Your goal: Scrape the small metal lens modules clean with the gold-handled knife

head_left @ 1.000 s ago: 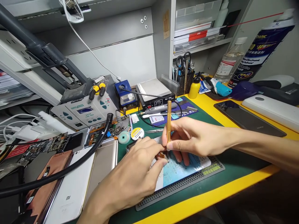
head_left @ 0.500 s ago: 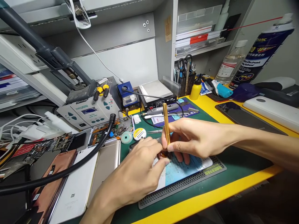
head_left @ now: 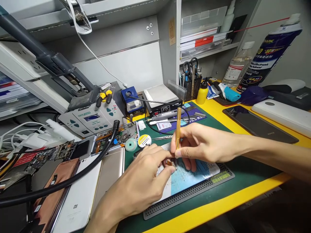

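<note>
My right hand (head_left: pixel 198 142) is closed around a slim gold pen-shaped tool (head_left: pixel 178 127), held nearly upright with its tip pointing down. Between the thumb and fingers of my left hand (head_left: pixel 141 176) is a small copper-coloured flex piece (head_left: pixel 169 162), mostly covered by the fingers. The lower end of the tool is close beside this piece; whether they touch I cannot tell. Under both hands lies a blue and white sheet (head_left: pixel 186 181) with dark specks, on a grey perforated mat (head_left: pixel 167 205).
Tweezers (head_left: pixel 162 138), a yellow-labelled tin (head_left: pixel 144 141) and a solder-like spool (head_left: pixel 131 145) sit behind my hands. At left are several phones, including a white phone (head_left: pixel 79 194), crossed by a black hose (head_left: pixel 80 171). A dark phone (head_left: pixel 257 124) lies at right.
The gold tool's top has swung to the right, from leaning left to nearly upright. More of the copper-coloured piece shows beside my left thumb. My left hand has barely moved.
</note>
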Action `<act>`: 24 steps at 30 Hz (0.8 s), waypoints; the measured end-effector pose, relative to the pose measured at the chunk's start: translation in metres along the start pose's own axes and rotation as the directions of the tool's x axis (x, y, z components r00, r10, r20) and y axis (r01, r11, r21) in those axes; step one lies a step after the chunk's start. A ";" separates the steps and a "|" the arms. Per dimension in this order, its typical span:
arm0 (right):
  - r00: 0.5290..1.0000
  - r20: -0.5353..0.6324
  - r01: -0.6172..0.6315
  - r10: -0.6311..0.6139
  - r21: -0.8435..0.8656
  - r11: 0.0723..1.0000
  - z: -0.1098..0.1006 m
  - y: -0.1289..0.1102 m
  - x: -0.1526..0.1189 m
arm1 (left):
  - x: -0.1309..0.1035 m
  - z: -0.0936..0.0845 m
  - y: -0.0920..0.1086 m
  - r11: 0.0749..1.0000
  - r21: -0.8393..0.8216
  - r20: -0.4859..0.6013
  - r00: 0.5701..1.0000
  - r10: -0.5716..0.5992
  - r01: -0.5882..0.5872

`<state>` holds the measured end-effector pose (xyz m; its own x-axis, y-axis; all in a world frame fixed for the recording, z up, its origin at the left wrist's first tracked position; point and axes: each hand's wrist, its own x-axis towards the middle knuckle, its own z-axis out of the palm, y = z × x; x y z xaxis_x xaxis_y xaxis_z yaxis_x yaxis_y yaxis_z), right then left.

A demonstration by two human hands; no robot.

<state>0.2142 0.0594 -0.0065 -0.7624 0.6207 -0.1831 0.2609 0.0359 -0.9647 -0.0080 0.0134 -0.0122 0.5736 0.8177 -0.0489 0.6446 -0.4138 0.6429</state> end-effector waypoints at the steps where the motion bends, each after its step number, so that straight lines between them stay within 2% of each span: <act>1: 1.000 -0.016 -0.001 0.002 0.030 1.000 0.001 0.001 0.000 | 0.000 0.000 0.000 1.000 0.001 -0.004 1.000 0.000 0.000; 5: 0.999 -0.023 -0.022 0.024 0.094 0.995 0.001 0.001 0.001 | -0.001 0.001 0.000 1.000 0.003 -0.013 1.000 0.005 -0.005; 10: 0.998 0.009 -0.064 0.064 0.065 0.996 -0.001 -0.007 0.005 | -0.002 0.001 -0.001 1.000 0.007 -0.006 1.000 0.012 -0.012; 17: 0.998 0.031 -0.048 0.050 -0.071 0.996 0.000 -0.014 0.006 | 0.000 -0.001 0.000 1.000 -0.002 0.017 0.999 0.031 -0.031; 24: 0.998 0.065 0.042 -0.022 -0.330 0.943 -0.001 -0.026 0.003 | -0.001 0.000 -0.001 0.999 -0.021 0.003 0.999 0.037 -0.037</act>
<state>0.2053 0.0612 0.0178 -0.8050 0.5672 -0.1742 0.4092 0.3181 -0.8552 -0.0092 0.0134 -0.0123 0.5987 0.8005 -0.0273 0.6122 -0.4353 0.6601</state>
